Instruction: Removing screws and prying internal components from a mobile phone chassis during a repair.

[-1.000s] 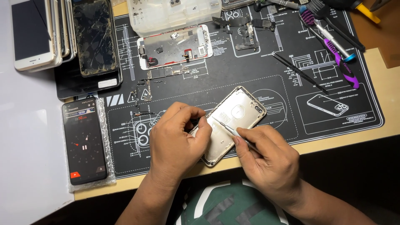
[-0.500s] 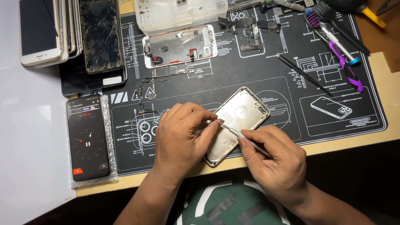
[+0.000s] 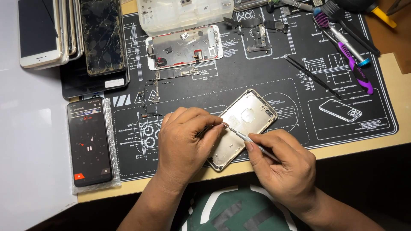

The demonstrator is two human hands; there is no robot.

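Phone shell [image 3: 246, 124], silver, empty, lay inside-up and tilted on the black work mat [image 3: 274, 90], near the mat's 6 o'clock edge. Left hand [image 3: 186, 141] covered the shell's 9 o'clock side, fingers curled and pressed together on its edge, holding it down. Right hand [image 3: 284, 169] sat at the shell's 5 o'clock, fingers pinched around a thin metal tool [image 3: 244, 137]; the tool's tip met the left fingertips over the shell's 9 o'clock rim. Could not tell what the tip touched.

Outward from the shell:
- 12 o'clock: opened phone screen assembly [image 3: 184, 47], face down, with a clear plastic box [image 3: 188, 15] just beyond it.
- 11 o'clock: small loose parts [image 3: 152, 92] scattered on the mat.
- 9 o'clock: black phone [image 3: 89, 141], screen lit with a dial, lying on a bubble-wrap piece off the mat's edge.
- 10 o'clock, well apart: cracked phone [image 3: 102, 36] and a stack of pale phones [image 3: 43, 32].
- 2 o'clock: black stick tool [image 3: 310, 77]; further out a purple-handled screwdriver [image 3: 353, 60].

Mat lay on the desk [image 3: 398, 90], pale wood.
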